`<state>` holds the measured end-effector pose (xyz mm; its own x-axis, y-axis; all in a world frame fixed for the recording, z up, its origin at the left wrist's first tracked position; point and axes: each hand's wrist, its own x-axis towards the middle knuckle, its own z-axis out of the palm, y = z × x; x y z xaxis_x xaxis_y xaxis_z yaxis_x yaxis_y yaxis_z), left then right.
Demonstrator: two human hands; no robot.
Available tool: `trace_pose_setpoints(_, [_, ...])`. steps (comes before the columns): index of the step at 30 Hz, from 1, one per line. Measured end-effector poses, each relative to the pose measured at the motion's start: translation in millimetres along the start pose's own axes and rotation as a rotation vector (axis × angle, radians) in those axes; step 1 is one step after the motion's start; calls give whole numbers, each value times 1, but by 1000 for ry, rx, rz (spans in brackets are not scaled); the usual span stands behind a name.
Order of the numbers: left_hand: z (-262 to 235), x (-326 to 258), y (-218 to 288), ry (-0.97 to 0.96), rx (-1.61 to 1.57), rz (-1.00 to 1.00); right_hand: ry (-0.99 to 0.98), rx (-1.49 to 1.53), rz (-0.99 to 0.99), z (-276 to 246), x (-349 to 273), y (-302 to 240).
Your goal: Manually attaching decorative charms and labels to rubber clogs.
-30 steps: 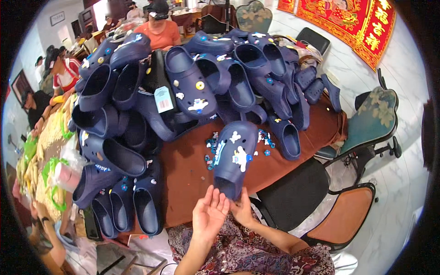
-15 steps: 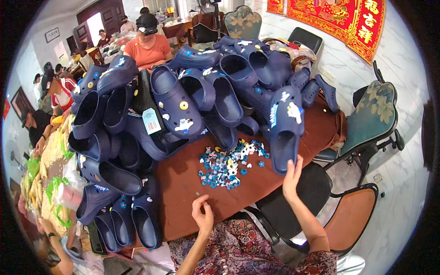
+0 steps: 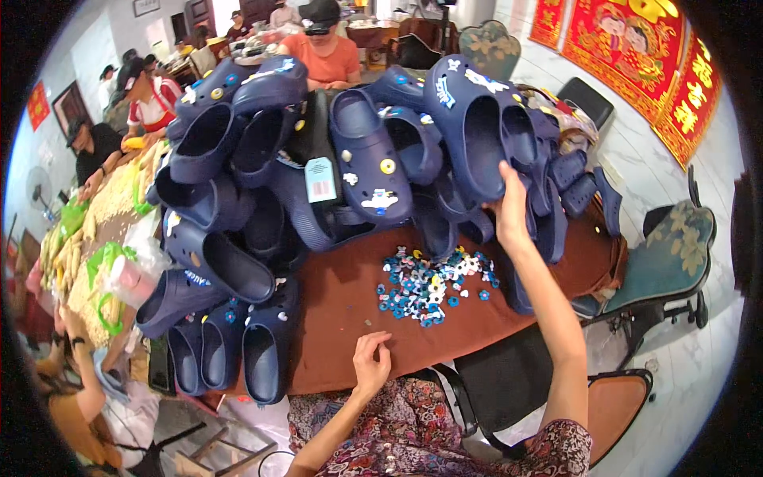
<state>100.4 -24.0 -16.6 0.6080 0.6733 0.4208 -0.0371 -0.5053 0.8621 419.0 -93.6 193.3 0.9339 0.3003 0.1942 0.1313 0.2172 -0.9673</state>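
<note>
My right hand (image 3: 513, 208) reaches up over the table and grips the heel end of a navy clog (image 3: 470, 135). That clog sits tilted at the top right of the pile, toe upward, with white and blue charms on its upper. My left hand (image 3: 371, 362) rests near the table's front edge, fingers loosely bent, with nothing visible in it. Beyond it lies a heap of small blue, white and black shoe charms (image 3: 429, 286). More navy clogs (image 3: 369, 151) are stacked across the back and left, several bearing charms. A light blue tag (image 3: 320, 181) hangs on one.
A brown cloth covers the table (image 3: 334, 318). Chairs, among them a green floral one (image 3: 664, 246), stand at the right. Left of the pile is another table with pale cobs and kernels (image 3: 91, 302). A person in an orange top (image 3: 322, 60) sits opposite; others work farther left.
My right hand has carried the clog from over the table's right front up onto the pile at the back. My left hand stays near the front edge. The view has shifted left.
</note>
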Motion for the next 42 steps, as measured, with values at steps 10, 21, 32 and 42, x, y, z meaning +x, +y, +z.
trace_pose_setpoints(10, [3, -2, -3, -45, 7, 58, 38, -7, 49, 44, 54, -3])
trace_pose_setpoints(21, [7, 0, 5, -84, 33, 92, 13, 379, -62, 45, 62, 25])
trace_pose_setpoints(32, [12, -2, 9, -62, 83, 87, 60, 272, -55, 19, 30, 39])
trace_pose_setpoints(42, [88, 8, 57, -411, -100, 287, 574, -148, -395, -138, 41, 71])
